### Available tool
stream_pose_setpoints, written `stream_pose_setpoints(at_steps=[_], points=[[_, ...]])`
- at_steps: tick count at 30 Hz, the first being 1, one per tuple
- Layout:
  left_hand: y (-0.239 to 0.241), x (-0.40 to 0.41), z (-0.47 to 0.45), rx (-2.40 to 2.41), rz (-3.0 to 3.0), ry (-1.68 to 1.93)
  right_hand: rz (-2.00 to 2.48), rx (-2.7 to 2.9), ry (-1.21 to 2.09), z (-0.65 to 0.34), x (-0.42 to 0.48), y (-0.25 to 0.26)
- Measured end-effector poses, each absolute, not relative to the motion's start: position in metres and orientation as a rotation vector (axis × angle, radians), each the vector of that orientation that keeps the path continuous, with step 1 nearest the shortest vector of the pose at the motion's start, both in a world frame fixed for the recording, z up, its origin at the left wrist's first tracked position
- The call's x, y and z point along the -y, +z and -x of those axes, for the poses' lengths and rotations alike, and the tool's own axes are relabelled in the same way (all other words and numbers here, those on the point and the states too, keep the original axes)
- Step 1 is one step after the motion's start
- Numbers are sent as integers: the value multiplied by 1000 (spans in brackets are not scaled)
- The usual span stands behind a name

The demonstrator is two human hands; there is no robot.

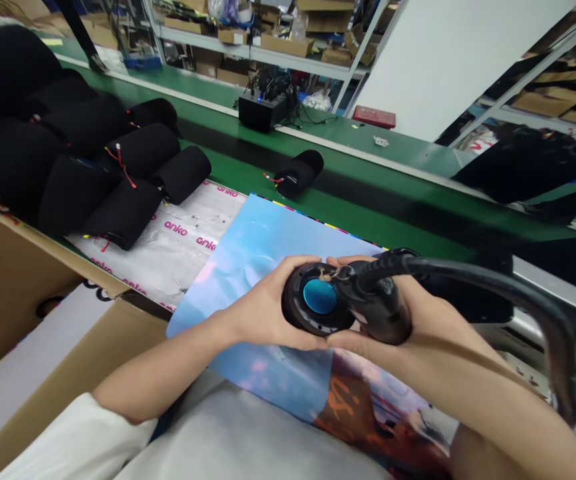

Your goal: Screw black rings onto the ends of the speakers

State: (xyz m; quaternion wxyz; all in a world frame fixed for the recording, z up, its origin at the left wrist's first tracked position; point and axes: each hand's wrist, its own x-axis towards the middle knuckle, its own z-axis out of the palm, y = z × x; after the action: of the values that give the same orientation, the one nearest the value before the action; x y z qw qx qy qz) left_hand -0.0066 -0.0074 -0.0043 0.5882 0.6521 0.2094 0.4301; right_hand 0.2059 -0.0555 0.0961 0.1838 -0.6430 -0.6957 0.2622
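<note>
Both hands cup round speaker, tool against it.

Black fabric cylinders piled beside a cardboard box.

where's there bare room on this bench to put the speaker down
Free: the blue sheet above the hands, and the green belt right of the lone black cylinder. Crowded: the cylinder pile at left and the carton below it.

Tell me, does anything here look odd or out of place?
One black cylinder lies alone on the green belt, apart from the pile at left. Otherwise nothing stands out: the left hand holds a round speaker part, the right hand a corded tool.
</note>
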Motion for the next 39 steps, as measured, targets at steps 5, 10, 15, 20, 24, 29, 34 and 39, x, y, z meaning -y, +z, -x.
stream_pose_setpoints(at_steps=[5,10,15,20,24,29,34,39], points=[[-7,10,4,-475,-1486,1006,1772,2056,735,-208,58,97],[-5,7,5,-418,-1499,994,1746,2119,750,-214,45,102],[-8,5,6,-438,-1497,1002,1618,2153,944,-219,33,99],[-8,6,5,-478,-1477,965,1477,2019,950,-223,40,86],[-7,6,5,-523,-1501,972,1523,1833,798,-213,48,86],[-4,4,8,-447,-1554,1029,1810,1718,835,-201,50,92],[-1,3,10,-450,-1570,1012,1786,1886,874,-207,43,103],[-6,5,9,-494,-1588,1082,1700,1947,966,-216,41,98]])
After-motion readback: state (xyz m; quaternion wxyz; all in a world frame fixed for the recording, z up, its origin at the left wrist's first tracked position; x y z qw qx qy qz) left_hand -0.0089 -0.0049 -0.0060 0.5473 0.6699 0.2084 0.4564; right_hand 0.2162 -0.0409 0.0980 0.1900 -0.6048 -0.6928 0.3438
